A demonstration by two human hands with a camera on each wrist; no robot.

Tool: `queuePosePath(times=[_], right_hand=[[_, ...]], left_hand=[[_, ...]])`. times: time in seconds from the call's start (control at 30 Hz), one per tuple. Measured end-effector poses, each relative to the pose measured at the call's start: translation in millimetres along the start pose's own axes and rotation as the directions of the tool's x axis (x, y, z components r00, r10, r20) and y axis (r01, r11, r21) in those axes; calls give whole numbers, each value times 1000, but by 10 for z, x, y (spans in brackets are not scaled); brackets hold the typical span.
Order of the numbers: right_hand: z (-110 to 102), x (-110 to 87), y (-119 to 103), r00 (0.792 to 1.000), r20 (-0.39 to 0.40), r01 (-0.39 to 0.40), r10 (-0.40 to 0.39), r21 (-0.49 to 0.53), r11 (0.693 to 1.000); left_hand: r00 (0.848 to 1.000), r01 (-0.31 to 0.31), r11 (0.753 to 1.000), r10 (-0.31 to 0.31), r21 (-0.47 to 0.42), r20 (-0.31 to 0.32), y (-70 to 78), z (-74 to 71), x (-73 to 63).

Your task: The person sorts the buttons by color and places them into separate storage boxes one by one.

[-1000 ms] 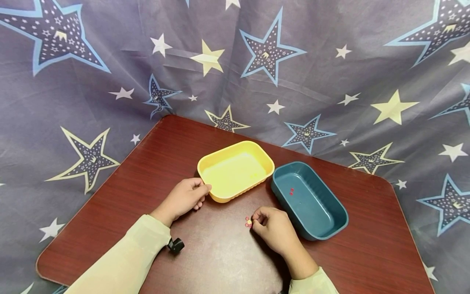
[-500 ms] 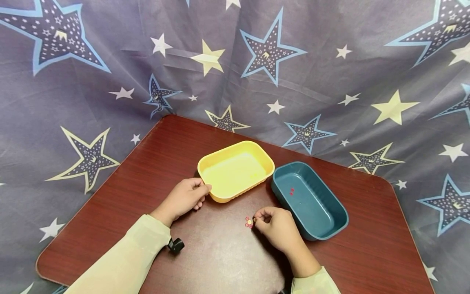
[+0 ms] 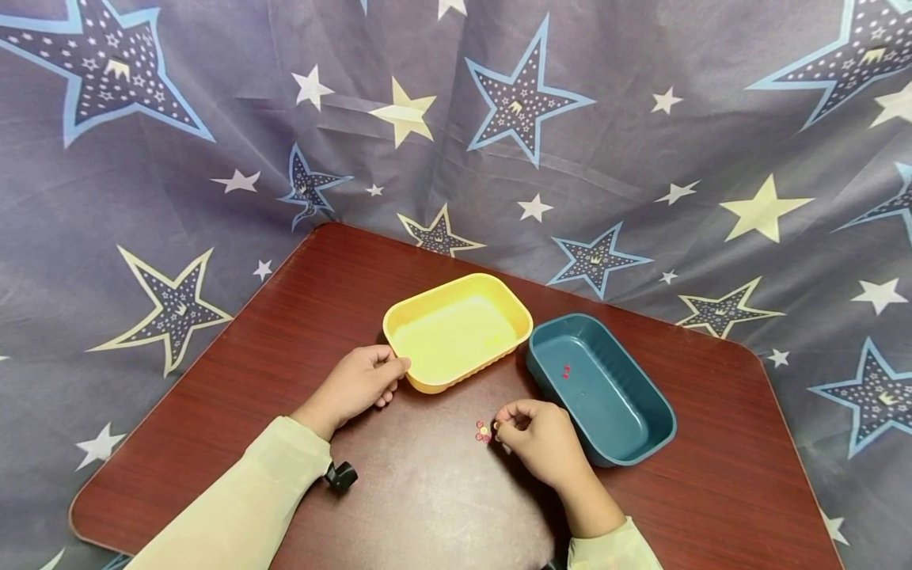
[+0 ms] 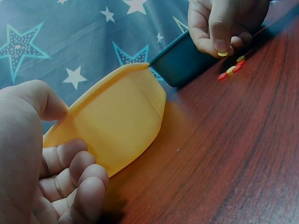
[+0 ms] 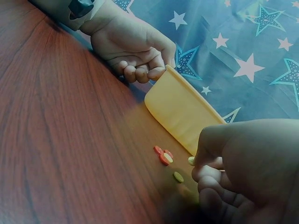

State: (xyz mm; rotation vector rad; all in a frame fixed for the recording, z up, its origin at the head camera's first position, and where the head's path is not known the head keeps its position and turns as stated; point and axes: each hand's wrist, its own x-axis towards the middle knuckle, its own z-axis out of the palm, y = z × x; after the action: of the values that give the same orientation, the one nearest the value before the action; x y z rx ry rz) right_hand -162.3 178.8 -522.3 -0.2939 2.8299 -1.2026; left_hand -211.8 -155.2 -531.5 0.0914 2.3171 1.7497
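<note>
My left hand [image 3: 359, 386] grips the near left corner of a yellow plastic tray [image 3: 427, 386], thumb on its rim and fingers curled below, as the left wrist view shows. Between thumb and forefinger my right hand [image 3: 537, 443] pinches a small flat yellow disc [image 4: 223, 54], just above the table. Beside those fingertips lies a loose cluster of similar discs: red discs [image 5: 165, 159] around a yellow one [image 5: 168, 157], and another yellow disc [image 5: 178, 177] a little apart. Red pieces [image 3: 566, 371] lie inside the dark blue tray [image 3: 616, 396], and faint yellow ones [image 3: 492, 341] inside the yellow tray.
Both trays stand close side by side at the back of the brown wood-grain table [image 3: 420, 483], the blue one right behind my right hand. A star-patterned curtain [image 3: 499, 198] hangs along the table's far edges. A black strap device [image 3: 342, 476] is on my left wrist.
My right hand has shifted slightly right, away from the cluster, with the yellow disc now showing at its fingertips. My left hand and both trays have stayed where they were.
</note>
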Motion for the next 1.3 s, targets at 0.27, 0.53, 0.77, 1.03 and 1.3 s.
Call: queuePosePath(times=[0.27,0.53,0.77,1.03,1.3], right_hand=[[-17,18,5,999,13,-32,31,56,998],[-37,4,-46,999,21,-46,44,66,997],[-106,9,-115,999,-4,-42,42,66,997],[-175,24,-158,999,3,-47,47,81,996],[-249,67,-205,999,-21,-23,25,81,996]], left_hand=[[1000,2,1000,-2,-1,7,-11,-2,3],[1000,9,1000,-9,5,16,-15,7,1],[1000,1,1000,-1,0,10,-10,8,-4],[1000,0,1000,0,4,9,-1,2,-8],[1000,0,1000,0,1,5,-1,-3,-8]])
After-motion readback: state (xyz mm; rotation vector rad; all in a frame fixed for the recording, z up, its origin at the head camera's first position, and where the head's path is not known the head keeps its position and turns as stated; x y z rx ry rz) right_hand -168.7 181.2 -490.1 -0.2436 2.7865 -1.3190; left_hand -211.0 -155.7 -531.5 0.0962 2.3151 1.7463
